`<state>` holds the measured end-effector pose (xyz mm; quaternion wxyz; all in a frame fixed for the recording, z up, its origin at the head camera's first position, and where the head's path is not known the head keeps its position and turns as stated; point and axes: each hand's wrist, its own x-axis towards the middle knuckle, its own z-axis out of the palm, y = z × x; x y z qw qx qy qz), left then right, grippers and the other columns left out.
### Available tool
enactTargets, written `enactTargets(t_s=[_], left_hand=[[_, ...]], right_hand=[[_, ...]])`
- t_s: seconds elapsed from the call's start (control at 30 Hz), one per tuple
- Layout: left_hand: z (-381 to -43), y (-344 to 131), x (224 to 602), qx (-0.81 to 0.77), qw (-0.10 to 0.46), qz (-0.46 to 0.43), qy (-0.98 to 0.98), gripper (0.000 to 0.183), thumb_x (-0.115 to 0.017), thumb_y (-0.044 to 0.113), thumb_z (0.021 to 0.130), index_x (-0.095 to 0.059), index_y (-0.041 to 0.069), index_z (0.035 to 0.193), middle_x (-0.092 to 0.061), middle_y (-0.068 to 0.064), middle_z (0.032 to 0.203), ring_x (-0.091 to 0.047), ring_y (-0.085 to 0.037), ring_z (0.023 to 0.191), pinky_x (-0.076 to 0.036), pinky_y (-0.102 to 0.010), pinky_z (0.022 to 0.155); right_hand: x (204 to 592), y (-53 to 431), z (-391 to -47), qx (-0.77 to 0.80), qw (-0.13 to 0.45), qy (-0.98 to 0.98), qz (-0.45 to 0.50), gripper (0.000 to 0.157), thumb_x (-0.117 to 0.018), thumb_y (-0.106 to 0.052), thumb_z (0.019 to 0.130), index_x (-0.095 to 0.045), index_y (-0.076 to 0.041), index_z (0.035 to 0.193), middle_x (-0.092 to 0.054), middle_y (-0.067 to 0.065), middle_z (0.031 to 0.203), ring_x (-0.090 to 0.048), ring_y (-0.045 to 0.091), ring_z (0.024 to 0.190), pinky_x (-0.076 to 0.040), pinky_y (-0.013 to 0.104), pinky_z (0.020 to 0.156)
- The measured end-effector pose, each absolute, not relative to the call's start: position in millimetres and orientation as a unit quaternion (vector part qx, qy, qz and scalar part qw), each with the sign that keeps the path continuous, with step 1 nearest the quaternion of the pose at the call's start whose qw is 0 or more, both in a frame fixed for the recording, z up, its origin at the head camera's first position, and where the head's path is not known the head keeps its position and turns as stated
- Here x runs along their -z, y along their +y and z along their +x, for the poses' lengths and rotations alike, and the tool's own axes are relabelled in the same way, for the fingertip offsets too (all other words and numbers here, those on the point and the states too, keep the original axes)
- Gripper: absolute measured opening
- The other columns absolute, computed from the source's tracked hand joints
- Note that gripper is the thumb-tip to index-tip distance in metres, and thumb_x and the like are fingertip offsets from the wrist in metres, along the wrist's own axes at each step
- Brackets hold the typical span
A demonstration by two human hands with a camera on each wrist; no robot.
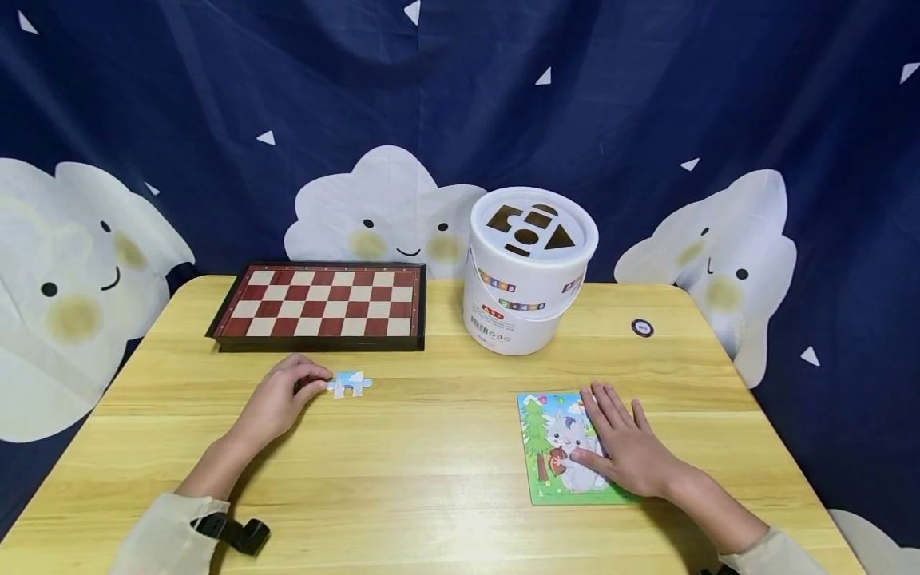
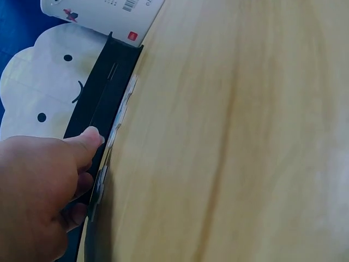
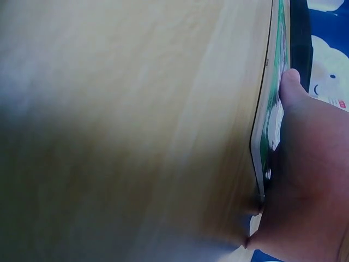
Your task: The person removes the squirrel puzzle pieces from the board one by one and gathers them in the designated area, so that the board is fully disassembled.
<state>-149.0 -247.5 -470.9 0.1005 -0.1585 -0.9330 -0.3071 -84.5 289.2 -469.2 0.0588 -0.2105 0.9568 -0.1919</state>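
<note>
Left grip (image 1: 276, 402) pinching puzzle piece (image 1: 350, 381) by end, right grip (image 1: 631, 452) flat on picture board (image 1: 544, 485)

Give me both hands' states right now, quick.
Left hand: closed, pinching a puzzle piece.
Right hand: open, fingers extended, resting on the picture board.

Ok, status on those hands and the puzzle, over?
Left hand at puzzle piece, grip unclear. Right hand resting on picture puzzle. Chessboard and bucket behind, out of the way.
</note>
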Motion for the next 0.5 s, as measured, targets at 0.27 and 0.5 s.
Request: enactTargets(t_s=[0.27,0.5], left_hand=[[-149.8,-240.2,461.0,0.305,0.083,-0.162,-0.935,0.011,-0.072,0.008,0.095,-0.075,0.008,0.105,-0.064,-0.004,0.102,-0.054,-0.017,0.083,-0.047,-0.037,0.073],[-152.0,-206.0,442.6,0.313,0.045,-0.202,-0.927,0.013,-0.073,0.014,0.095,-0.075,0.01,0.108,-0.062,-0.001,0.102,-0.055,-0.013,0.082,-0.05,-0.033,0.071]], right_hand=[[466.3,288.5,-85.3,0.171,0.07,0.961,-0.204,0.093,-0.058,-0.055,0.099,-0.013,-0.005,0.163,-0.011,0.026,0.166,-0.005,0.044,0.153,-0.004,0.073,0.113],[459.2,284.7,-84.4,0.153,0.043,0.965,-0.209,0.092,-0.061,-0.056,0.097,-0.023,-0.001,0.16,-0.021,0.029,0.163,-0.016,0.048,0.15,-0.014,0.076,0.109]])
